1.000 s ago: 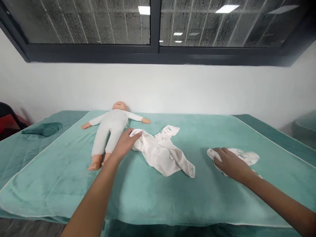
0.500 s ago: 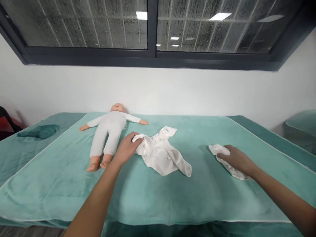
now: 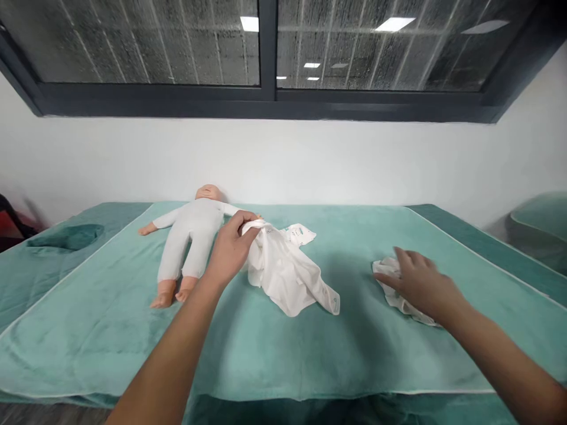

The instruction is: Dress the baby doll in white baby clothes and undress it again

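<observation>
My left hand (image 3: 233, 248) pinches the upper left edge of a white baby garment (image 3: 287, 277) with small prints and snaps, lifting that part while the rest droops onto the green blanket (image 3: 283, 360). Over a second, bunched white cloth (image 3: 392, 274) on the right is my right hand (image 3: 423, 283), its fingers spread and the thumb apart. Whether it still touches the cloth I cannot tell. Left of the garment lies a baby doll (image 3: 195, 230) on its back in a white body suit, arms stretched out. My left hand hides part of its arm.
Darker green bedding (image 3: 57, 260) borders the blanket on the left. A white wall (image 3: 283, 165) with a dark-framed window (image 3: 268, 109) rises behind the bed. A red and black object (image 3: 11, 221) stands at the far left, a green rounded shape (image 3: 540, 230) at the far right.
My left hand has raised the garment's edge higher. My right hand has let its grip on the bunched cloth go and lifted, fingers opening; the cloth stays in place.
</observation>
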Tool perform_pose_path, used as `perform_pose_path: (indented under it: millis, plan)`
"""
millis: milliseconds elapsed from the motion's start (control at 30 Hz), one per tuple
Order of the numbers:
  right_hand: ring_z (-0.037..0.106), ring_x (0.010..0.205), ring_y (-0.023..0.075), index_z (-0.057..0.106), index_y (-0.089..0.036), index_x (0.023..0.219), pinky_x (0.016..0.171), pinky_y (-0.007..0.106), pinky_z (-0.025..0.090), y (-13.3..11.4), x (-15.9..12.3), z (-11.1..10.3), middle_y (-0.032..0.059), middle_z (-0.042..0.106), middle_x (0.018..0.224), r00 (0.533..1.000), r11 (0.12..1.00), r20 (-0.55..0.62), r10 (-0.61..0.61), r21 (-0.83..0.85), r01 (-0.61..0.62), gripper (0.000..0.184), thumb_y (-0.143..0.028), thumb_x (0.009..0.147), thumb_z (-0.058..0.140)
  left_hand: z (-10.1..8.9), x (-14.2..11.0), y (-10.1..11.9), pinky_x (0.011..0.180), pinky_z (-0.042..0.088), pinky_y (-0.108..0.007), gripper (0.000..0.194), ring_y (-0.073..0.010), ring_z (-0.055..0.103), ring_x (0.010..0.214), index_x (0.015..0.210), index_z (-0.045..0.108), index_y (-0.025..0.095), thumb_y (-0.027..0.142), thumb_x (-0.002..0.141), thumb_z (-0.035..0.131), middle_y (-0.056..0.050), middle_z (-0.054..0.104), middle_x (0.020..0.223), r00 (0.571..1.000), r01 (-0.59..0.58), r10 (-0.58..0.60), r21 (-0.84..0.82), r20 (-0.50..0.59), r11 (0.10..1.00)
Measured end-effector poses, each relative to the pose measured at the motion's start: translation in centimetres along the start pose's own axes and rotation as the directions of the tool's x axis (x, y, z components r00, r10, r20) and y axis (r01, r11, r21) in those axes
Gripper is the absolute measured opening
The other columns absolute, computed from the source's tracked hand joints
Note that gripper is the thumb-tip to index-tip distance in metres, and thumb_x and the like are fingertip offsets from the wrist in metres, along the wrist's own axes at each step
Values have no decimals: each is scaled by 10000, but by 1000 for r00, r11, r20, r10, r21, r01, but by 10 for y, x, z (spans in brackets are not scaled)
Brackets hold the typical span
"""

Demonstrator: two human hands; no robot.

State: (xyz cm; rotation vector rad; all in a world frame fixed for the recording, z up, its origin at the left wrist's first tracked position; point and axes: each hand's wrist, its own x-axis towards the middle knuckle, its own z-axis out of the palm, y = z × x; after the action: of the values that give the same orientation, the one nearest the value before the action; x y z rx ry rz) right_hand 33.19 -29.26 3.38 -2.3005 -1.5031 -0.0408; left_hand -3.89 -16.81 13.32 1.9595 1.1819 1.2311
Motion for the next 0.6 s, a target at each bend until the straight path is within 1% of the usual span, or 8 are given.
perform_pose_path:
  millis: [33,100,200,233,300,433,533,600]
  plan:
    - [408,1320,486,450,-169,1416,982,657,415,-25,0,-4,239,436,1457,996,998,69,-51,35,49,848,-721,776,517,-1,1,9,806,464,-281,131,-182,591,891,895,602,204,309,843,546,-3,661,913,999,-33,33,-20,21,999]
    - [448,1330,365,356,-251,1478,1033,537,442,-80,2,-9,133,418,1503,960,939,130,-247,275,205,768,-648,841,516,-1,3,27,792,465,-267,117,-169,599,881,905,620,204,279,849,549,0,669,916,993,-99,102,-46,64,994]
    - [467,1313,297,415,-308,1433,1052,478,430,-153,12,-7,63,465,1471,859,725,5,-512,538,429,651,-554,854,580,-1,3,51,782,465,-257,117,-159,601,885,907,647,206,238,843,555,1,672,930,975,-201,204,-49,82,978]
    - [491,1284,281,444,-305,1411,1045,464,431,-171,19,-5,54,503,1436,837,667,-41,-545,584,463,605,-513,861,586,-2,3,57,779,465,-255,116,-159,601,891,903,651,207,235,841,557,1,672,932,970,-230,233,-39,71,972]
    - [563,1170,249,564,-276,1278,1001,425,447,-193,36,1,40,611,1295,836,603,-114,-537,642,474,426,-431,881,552,-6,3,66,766,465,-254,119,-161,602,893,908,649,209,243,842,556,2,673,939,962,-271,271,11,39,962]
    - [619,950,216,660,-222,1015,887,367,462,-190,70,4,25,698,1026,883,638,-228,-409,620,456,247,-273,841,492,-25,7,61,717,451,-276,152,-177,613,847,951,626,219,229,833,531,1,679,922,968,-245,249,305,27,920]
    - [607,966,225,651,-225,1030,855,349,443,-165,84,-4,34,685,1066,879,761,-318,-356,446,470,305,-201,771,491,-37,11,43,669,419,-305,197,-215,624,828,997,619,225,221,830,514,-21,682,940,977,-205,189,658,97,725]
    - [606,969,227,650,-243,1037,831,337,435,-146,86,-9,29,684,1084,888,838,-280,-364,317,444,319,-193,770,482,-41,12,32,634,396,-311,240,-238,634,831,1042,614,228,204,843,482,-42,680,993,982,-186,131,803,135,567]
